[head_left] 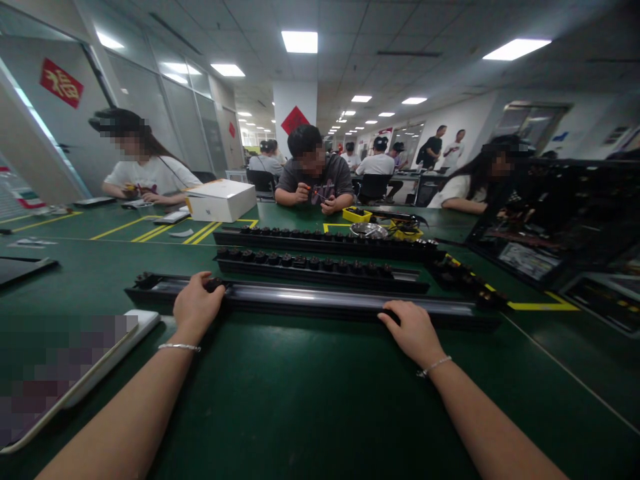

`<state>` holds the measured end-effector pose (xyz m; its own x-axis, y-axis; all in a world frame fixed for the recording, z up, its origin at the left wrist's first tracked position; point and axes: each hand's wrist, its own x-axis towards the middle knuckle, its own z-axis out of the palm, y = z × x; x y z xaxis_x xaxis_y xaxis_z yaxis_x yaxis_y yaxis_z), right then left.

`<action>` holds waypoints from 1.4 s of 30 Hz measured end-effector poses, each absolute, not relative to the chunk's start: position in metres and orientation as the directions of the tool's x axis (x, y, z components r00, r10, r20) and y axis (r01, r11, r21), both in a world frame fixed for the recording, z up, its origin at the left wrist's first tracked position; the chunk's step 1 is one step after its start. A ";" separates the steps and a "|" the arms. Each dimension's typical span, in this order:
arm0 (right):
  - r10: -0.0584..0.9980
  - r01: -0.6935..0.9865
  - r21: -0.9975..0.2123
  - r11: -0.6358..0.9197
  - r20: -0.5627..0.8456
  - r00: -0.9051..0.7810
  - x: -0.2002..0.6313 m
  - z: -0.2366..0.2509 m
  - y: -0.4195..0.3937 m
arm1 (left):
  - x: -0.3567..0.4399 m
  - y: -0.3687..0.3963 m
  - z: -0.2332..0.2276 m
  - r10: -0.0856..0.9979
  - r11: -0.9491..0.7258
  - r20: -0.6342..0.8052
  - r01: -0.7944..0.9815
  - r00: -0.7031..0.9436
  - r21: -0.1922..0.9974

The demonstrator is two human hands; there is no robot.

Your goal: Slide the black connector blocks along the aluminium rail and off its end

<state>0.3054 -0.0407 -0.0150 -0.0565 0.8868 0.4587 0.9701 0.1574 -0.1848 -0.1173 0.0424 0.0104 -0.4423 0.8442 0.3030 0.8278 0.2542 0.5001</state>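
A long black channel-shaped rail (310, 297) with a shiny metal-looking bed lies crosswise in front of me. My left hand (197, 303) is at its left part, fingers and thumb closed around a small black piece (215, 285) seated in the channel; its exact kind is partly hidden. Farther right, my right hand (413, 328) grips the near edge of the same rail, thumb below and fingers over the top. Behind it, a second rail (320, 273) and a third rail (325, 243) carry rows of round black socket-like pieces.
At left is a tablet-like device (75, 380). Beyond the rails stand a white box (223, 200), yellow trays (357, 215) and a metal bowl (369, 231). A dark open-framed case (545, 220) stands at right. Co-workers sit across the green table (320, 400).
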 end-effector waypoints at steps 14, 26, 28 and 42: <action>0.903 0.972 -0.189 0.141 0.427 -0.048 0.303 -0.010 -0.042 | -0.103 0.039 0.011 0.878 0.205 0.286 0.841 -0.384 0.500; 0.918 0.974 -0.191 0.124 0.396 -0.039 0.303 -0.009 -0.042 | -0.108 0.046 0.005 0.903 0.098 0.379 0.956 -0.202 0.276; 0.918 0.973 -0.193 0.125 0.395 -0.040 0.303 -0.009 -0.043 | -0.111 0.046 0.002 0.913 0.100 0.368 0.972 -0.176 0.214; 0.924 0.972 -0.207 0.115 0.381 -0.028 0.302 -0.009 -0.043 | -0.116 0.046 -0.004 0.967 0.049 0.243 0.989 -0.083 0.142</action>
